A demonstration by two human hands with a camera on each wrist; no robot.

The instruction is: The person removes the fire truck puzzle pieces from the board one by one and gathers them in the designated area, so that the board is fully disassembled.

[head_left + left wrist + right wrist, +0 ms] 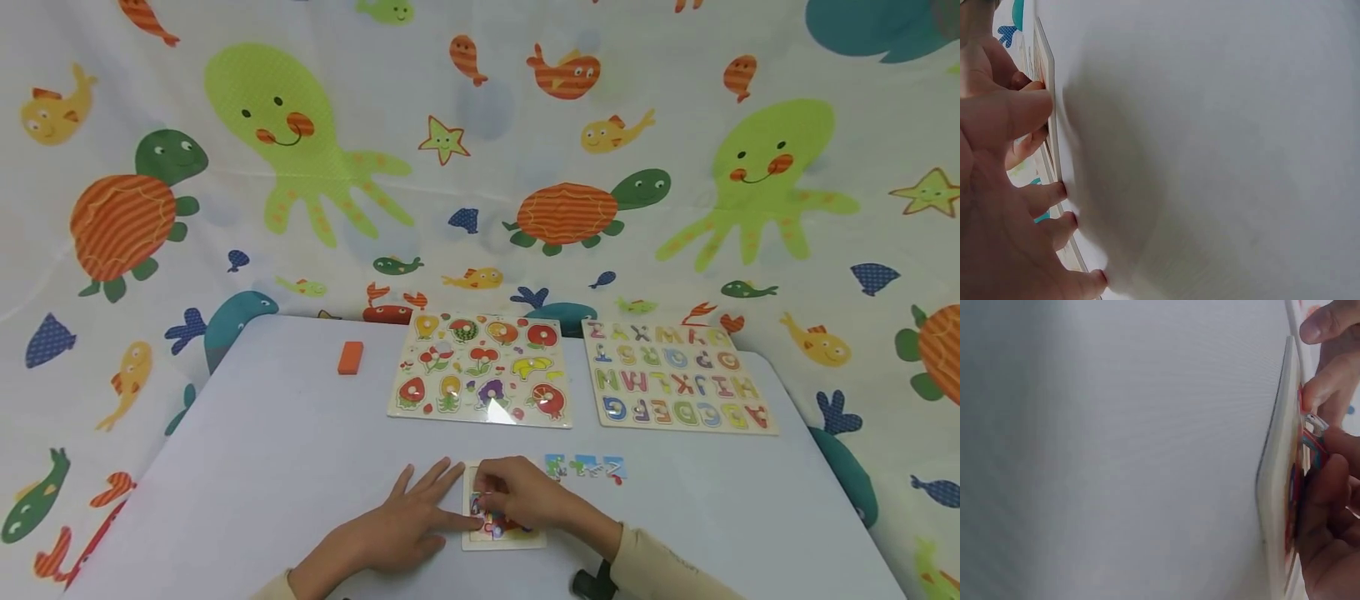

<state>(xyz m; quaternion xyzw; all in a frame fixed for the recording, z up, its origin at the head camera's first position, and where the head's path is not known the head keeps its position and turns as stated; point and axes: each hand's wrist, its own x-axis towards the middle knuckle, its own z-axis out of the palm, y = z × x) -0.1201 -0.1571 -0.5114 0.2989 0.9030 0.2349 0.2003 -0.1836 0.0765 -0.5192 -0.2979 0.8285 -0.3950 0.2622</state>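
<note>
A small wooden jigsaw puzzle (504, 545) with a pale border lies at the table's near middle, partly hidden under both hands. My left hand (401, 527) rests beside its left edge with spread fingers, the index finger reaching onto the colourful pieces. In the left wrist view, this hand's fingertips (1065, 220) touch the white tabletop. Over the puzzle, my right hand (525, 493) pinches a jigsaw piece (1315, 447), shown tilted above the board in the right wrist view. Several loose blue jigsaw pieces (585, 465) lie just right of the puzzle.
Behind the hands lies a fruit peg board (480, 421), with an alphabet board (686, 430) to its right. An orange block (350, 357) sits at the back left. A dark object (592, 582) shows by the right sleeve. A sea-animal cloth (480, 167) hangs behind the table.
</note>
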